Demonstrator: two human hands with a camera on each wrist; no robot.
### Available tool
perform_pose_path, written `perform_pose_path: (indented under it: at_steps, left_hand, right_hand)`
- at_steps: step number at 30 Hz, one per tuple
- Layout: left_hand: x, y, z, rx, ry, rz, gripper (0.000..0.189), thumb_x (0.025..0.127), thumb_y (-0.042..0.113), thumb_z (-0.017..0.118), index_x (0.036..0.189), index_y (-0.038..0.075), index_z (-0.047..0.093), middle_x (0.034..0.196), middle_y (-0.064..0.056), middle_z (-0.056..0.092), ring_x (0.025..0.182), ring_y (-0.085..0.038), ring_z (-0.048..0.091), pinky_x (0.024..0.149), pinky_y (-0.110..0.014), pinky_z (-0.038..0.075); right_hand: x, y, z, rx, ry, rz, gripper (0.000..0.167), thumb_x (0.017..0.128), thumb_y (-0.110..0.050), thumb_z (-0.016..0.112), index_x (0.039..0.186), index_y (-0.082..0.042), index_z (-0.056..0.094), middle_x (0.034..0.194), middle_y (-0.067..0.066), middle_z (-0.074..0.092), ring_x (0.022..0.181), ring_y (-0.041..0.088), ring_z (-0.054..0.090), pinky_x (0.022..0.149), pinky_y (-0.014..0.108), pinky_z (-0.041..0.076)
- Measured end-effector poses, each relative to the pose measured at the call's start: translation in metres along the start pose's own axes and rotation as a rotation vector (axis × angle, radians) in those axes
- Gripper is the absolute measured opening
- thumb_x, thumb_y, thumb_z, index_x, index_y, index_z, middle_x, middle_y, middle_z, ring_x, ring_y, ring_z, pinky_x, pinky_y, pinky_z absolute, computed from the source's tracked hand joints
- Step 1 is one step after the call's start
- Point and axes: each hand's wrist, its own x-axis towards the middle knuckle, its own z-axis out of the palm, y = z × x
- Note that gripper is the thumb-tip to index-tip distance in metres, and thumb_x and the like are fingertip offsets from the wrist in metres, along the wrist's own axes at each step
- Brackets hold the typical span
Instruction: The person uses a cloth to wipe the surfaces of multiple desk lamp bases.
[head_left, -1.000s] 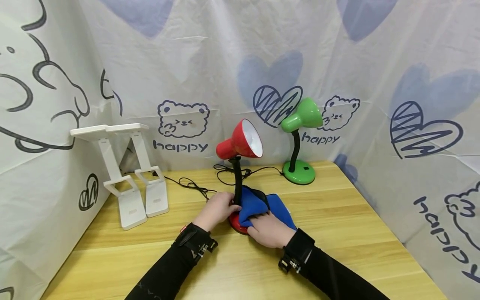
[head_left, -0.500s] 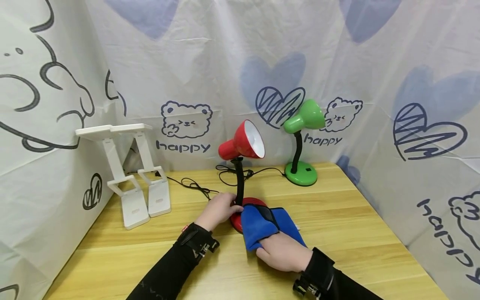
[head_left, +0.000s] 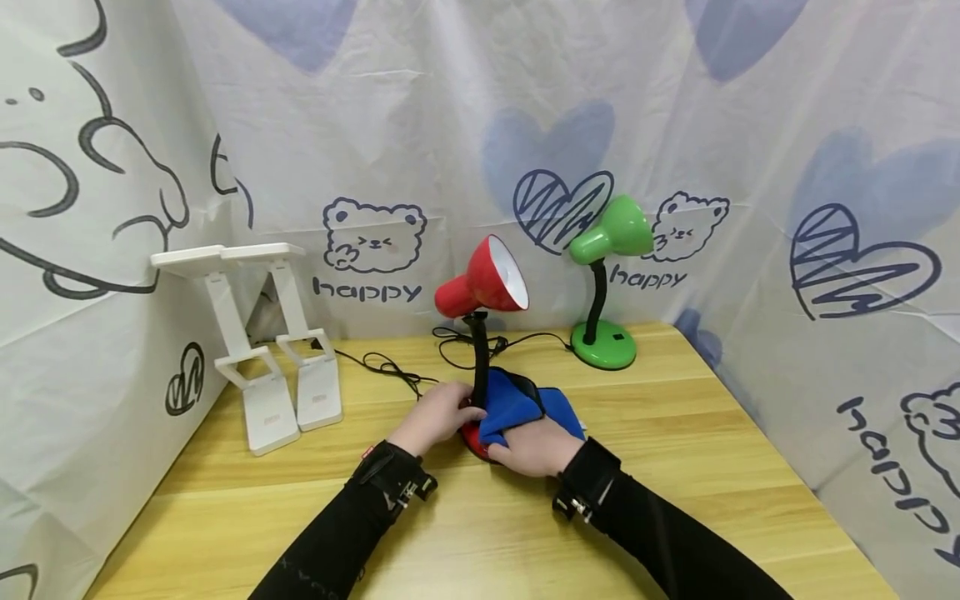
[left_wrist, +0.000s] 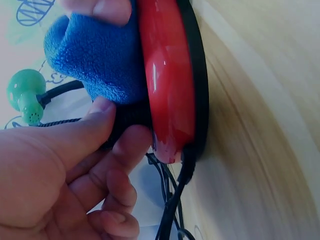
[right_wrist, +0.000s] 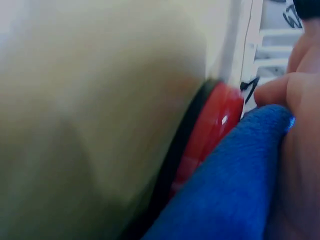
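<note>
A red desk lamp [head_left: 480, 283] stands upright on the wooden table, its shade tipped up to the right. My left hand [head_left: 435, 419] pinches the foot of its black neck [head_left: 480, 354] between thumb and fingers, just above the red base [left_wrist: 170, 75]. In my right hand [head_left: 538, 448] I grip a blue cloth [head_left: 512, 408] with a dark edging, bunched over the right part of the base. Seen from the right wrist, the cloth [right_wrist: 227, 185] lies against the base's glossy side. The right fingertips are mostly hidden by the cloth.
A green desk lamp [head_left: 603, 342] stands at the back right. On the left are two white folding stands [head_left: 270, 417]. Black cords [head_left: 386, 367] lie coiled behind the red lamp. A printed white curtain [head_left: 450, 125] encloses the table [head_left: 675, 500].
My right hand drew the cloth toward me over the front of the base, then moved it back up beside the neck. My left hand has stayed at the neck.
</note>
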Motion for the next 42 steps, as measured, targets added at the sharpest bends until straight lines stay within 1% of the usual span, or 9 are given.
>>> perform_pose_path:
  at_steps: [7, 13, 15, 21, 24, 29, 33, 37, 42]
  left_hand:
    - [0.002, -0.004, -0.001, 0.001, -0.017, 0.043, 0.02, 0.088, 0.033, 0.071, 0.078, 0.018, 0.062, 0.069, 0.005, 0.054, 0.064, -0.013, 0.049, 0.061, -0.028, 0.039]
    - [0.001, -0.002, -0.003, 0.02, -0.01, 0.033, 0.025, 0.088, 0.033, 0.071, 0.074, 0.018, 0.058, 0.067, 0.006, 0.051, 0.063, -0.013, 0.048, 0.061, -0.028, 0.039]
    - [0.0, 0.0, -0.003, 0.023, -0.006, 0.029, 0.025, 0.088, 0.034, 0.071, 0.074, 0.017, 0.059, 0.067, 0.005, 0.052, 0.064, -0.013, 0.049, 0.062, -0.029, 0.039]
    - [-0.002, 0.003, -0.002, 0.036, 0.007, 0.01, 0.022, 0.087, 0.034, 0.072, 0.078, 0.018, 0.061, 0.069, 0.004, 0.053, 0.065, -0.015, 0.05, 0.062, -0.03, 0.039]
    - [-0.003, 0.003, -0.002, 0.032, 0.015, -0.001, 0.02, 0.087, 0.033, 0.073, 0.079, 0.019, 0.062, 0.07, 0.004, 0.054, 0.065, -0.015, 0.05, 0.062, -0.03, 0.039]
    - [-0.002, 0.002, 0.0, -0.003, 0.009, -0.002, 0.016, 0.087, 0.032, 0.073, 0.083, 0.018, 0.066, 0.074, 0.005, 0.059, 0.067, -0.014, 0.052, 0.064, -0.03, 0.041]
    - [-0.001, 0.001, 0.002, -0.017, -0.004, -0.008, 0.016, 0.087, 0.033, 0.072, 0.086, 0.018, 0.067, 0.076, 0.006, 0.061, 0.069, -0.014, 0.053, 0.064, -0.029, 0.042]
    - [0.001, 0.001, 0.002, -0.019, -0.01, -0.022, 0.016, 0.087, 0.034, 0.072, 0.085, 0.018, 0.067, 0.075, 0.006, 0.061, 0.069, -0.015, 0.053, 0.063, -0.029, 0.042]
    - [0.001, 0.0, 0.001, -0.02, -0.009, -0.011, 0.017, 0.087, 0.033, 0.072, 0.086, 0.017, 0.067, 0.075, 0.006, 0.061, 0.069, -0.014, 0.053, 0.064, -0.029, 0.042]
  right_hand:
    - [0.027, 0.015, -0.002, 0.024, -0.024, 0.049, 0.057, 0.092, -0.056, 0.044, 0.146, -0.038, 0.038, 0.149, -0.009, 0.037, 0.127, 0.012, 0.043, 0.107, 0.039, 0.034]
    - [0.033, 0.015, 0.003, 0.004, 0.034, 0.038, 0.05, 0.093, -0.051, 0.044, 0.137, -0.028, 0.051, 0.142, -0.005, 0.046, 0.123, 0.016, 0.047, 0.105, 0.04, 0.036]
    - [0.03, 0.012, 0.004, -0.017, 0.035, 0.018, 0.047, 0.096, -0.047, 0.042, 0.135, -0.024, 0.054, 0.141, -0.002, 0.049, 0.125, 0.018, 0.049, 0.106, 0.042, 0.037]
    - [0.006, 0.0, 0.002, -0.058, 0.057, -0.048, 0.036, 0.099, -0.037, 0.041, 0.083, -0.018, 0.067, 0.103, 0.004, 0.069, 0.096, 0.013, 0.062, 0.091, 0.037, 0.046]
    - [-0.009, -0.007, 0.0, -0.053, 0.066, -0.068, 0.036, 0.099, -0.036, 0.041, 0.082, -0.017, 0.067, 0.095, 0.005, 0.07, 0.086, 0.011, 0.062, 0.086, 0.035, 0.049]
    - [-0.044, -0.018, 0.001, 0.022, 0.008, -0.063, 0.041, 0.101, -0.041, 0.038, 0.11, -0.015, 0.068, 0.11, 0.007, 0.068, 0.091, 0.007, 0.062, 0.09, 0.037, 0.049]
    - [-0.066, -0.023, 0.001, 0.105, -0.085, -0.051, 0.044, 0.101, -0.045, 0.036, 0.125, -0.018, 0.063, 0.096, 0.004, 0.068, 0.093, 0.005, 0.061, 0.088, 0.032, 0.048]
    - [-0.073, -0.023, 0.002, 0.134, -0.126, -0.046, 0.043, 0.102, -0.046, 0.033, 0.088, -0.023, 0.066, 0.07, 0.003, 0.056, 0.086, 0.006, 0.058, 0.083, 0.029, 0.044]
    - [-0.066, -0.016, 0.005, 0.067, -0.043, -0.026, 0.049, 0.102, -0.048, 0.031, 0.073, -0.024, 0.062, 0.098, 0.007, 0.069, 0.09, 0.011, 0.062, 0.089, 0.036, 0.047]
